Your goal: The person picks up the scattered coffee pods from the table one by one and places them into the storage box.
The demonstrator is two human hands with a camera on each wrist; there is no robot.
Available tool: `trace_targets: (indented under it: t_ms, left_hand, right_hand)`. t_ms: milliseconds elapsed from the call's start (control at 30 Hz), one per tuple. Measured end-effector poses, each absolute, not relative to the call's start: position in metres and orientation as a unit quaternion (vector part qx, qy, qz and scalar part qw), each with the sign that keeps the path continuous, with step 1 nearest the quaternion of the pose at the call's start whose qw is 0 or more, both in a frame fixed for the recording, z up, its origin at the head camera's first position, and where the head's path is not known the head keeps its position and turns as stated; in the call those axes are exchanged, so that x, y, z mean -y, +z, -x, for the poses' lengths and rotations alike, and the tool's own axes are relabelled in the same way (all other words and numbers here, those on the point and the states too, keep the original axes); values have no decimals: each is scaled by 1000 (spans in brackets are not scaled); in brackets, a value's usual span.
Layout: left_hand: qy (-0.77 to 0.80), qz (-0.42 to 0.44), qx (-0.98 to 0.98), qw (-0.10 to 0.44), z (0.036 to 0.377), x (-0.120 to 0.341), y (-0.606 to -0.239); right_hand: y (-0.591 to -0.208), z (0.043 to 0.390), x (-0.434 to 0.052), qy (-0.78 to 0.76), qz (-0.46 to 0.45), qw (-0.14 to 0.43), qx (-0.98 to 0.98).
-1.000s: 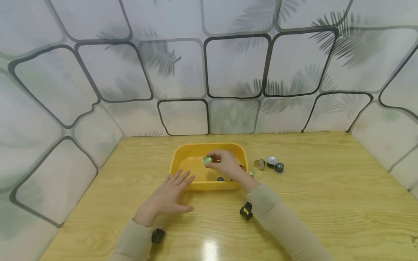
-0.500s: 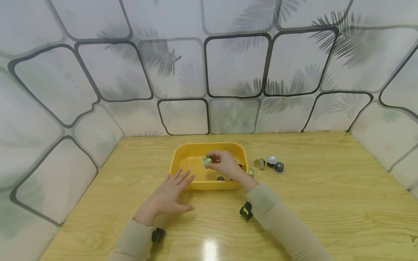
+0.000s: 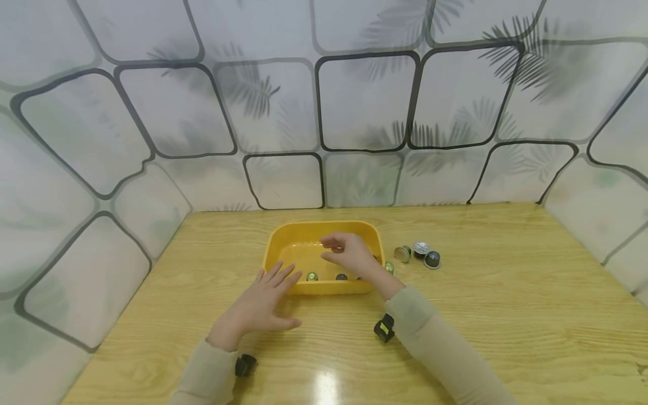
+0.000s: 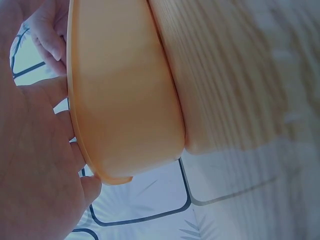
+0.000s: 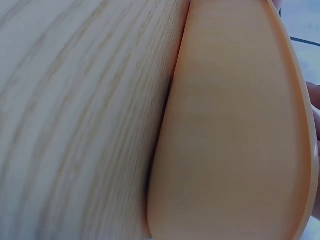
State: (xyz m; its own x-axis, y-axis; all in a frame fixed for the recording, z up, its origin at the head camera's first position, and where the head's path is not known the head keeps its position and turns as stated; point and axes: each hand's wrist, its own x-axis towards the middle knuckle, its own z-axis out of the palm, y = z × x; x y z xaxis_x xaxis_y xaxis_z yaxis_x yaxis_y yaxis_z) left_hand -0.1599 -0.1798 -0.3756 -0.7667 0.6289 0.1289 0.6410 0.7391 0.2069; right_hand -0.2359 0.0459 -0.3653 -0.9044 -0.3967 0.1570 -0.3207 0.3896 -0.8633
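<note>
Green coffee pod [image 3: 312, 276] dropped into the yellow tray [image 3: 324, 288].
Right hand [image 3: 352, 256] let go; left hand [image 3: 260, 305] has fingers spread.

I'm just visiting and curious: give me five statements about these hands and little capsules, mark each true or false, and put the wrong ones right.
1. The right hand is over the yellow tray. True.
2. The right hand holds a green capsule. False: no capsule shows in its fingers; a green capsule lies in the tray.
3. The left hand is at the tray's rim. True.
4. Every capsule is inside the tray. False: several, including a dark capsule, lie outside it.
5. The tray stands on a wood-grained table. True.
</note>
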Motion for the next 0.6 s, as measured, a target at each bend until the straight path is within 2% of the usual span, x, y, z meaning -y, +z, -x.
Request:
trace_targets:
  t_ms: [600]
  left_hand:
    - [-123, 341, 932, 29, 160, 180, -379]
  right_hand:
    - [-362, 231, -78, -514, 212, 29, -831]
